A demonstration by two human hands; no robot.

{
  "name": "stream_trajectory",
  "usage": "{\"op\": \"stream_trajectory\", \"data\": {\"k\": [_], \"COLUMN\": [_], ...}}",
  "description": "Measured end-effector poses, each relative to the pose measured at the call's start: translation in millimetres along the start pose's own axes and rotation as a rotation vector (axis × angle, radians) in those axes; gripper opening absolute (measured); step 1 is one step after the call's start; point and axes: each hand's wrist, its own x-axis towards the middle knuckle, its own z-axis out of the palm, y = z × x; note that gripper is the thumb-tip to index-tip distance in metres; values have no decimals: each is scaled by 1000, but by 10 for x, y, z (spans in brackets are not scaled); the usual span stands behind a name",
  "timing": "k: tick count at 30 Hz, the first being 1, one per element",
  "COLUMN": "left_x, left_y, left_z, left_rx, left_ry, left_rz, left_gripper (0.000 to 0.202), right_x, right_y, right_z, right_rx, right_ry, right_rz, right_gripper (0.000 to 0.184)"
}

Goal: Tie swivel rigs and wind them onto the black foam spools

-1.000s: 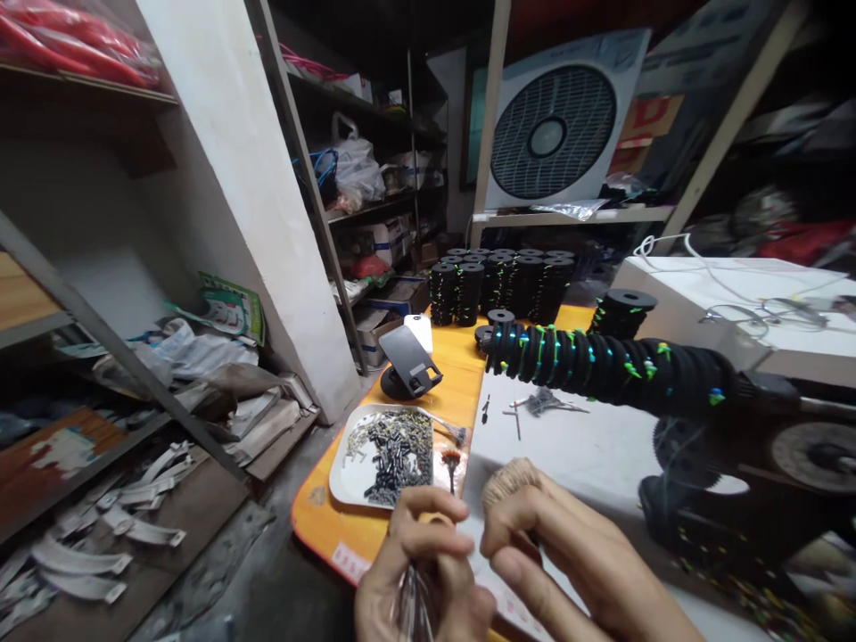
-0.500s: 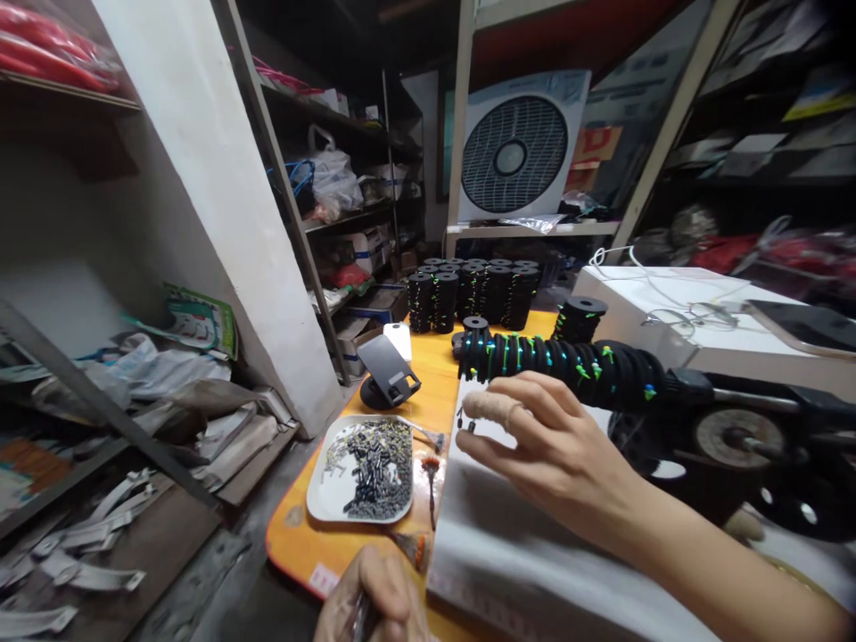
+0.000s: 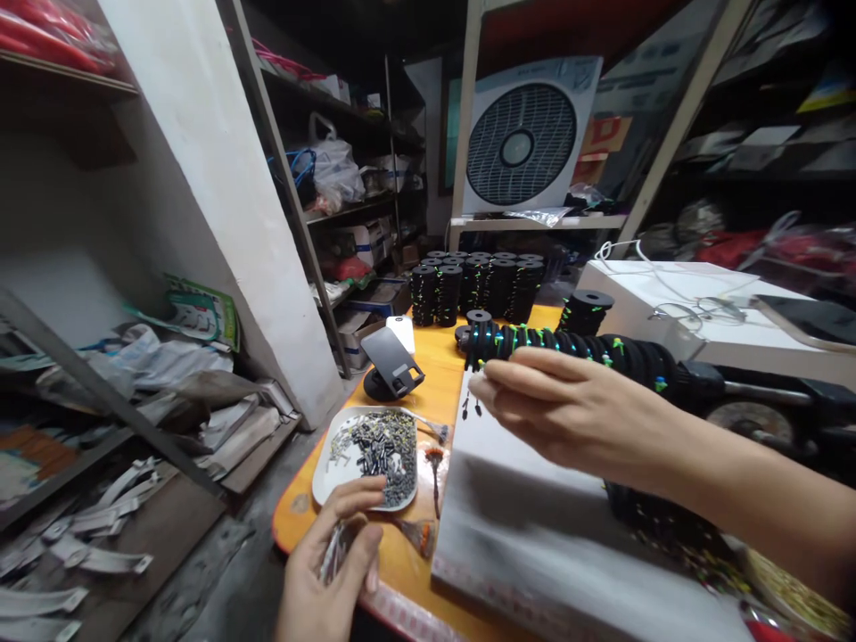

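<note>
My left hand is low at the front edge of the orange table, fingers closed round a bundle of thin clear-sleeved wires. It hovers just below a white tray of small dark and silvery parts. My right hand reaches out over a white sheet, its fingertips pinched together at the near end of a horizontal row of black rings with green and blue ties. What the pinch holds is too small to make out. Two tiny dark pins lie under the fingertips.
Stacks of black rings stand at the table's far end, with a phone stand on the left. A white box with cables sits at right. Metal shelves with clutter line the left; a white fan is behind.
My right hand left my left hand, reached forward over the white sheet and rose to the row of rings. My left hand dropped low, then opened out slightly near the tray.
</note>
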Motion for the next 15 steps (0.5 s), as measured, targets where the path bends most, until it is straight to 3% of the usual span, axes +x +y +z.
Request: {"op": "stream_trajectory", "data": {"k": [2,5,7,10,12,15], "left_x": [51,117,146,163,155,102], "left_y": [-39,-104,-136,-124,-79,-9], "left_z": [-46,-73,-53,-17,-24,-72], "left_rx": [276,617,793,1031,1054,835], "left_ry": [-69,-309,-419,-485,-504,-419], "left_rz": [107,226,252,195,128,95], "left_gripper": [10,18,24,25,25,19], "right_x": [17,48,67,67,44,-9], "right_y": [-159,-487,-693,-880,-916,-906], "right_z": [-43,-100,-116,-121,-131,-158], "right_rx": [234,570,659,690,707,752], "right_ry": [22,13,-31,-104,-89,11], "right_rz": [30,121,118,107,140,246], "right_gripper": [37,33,28,25,24,30]}}
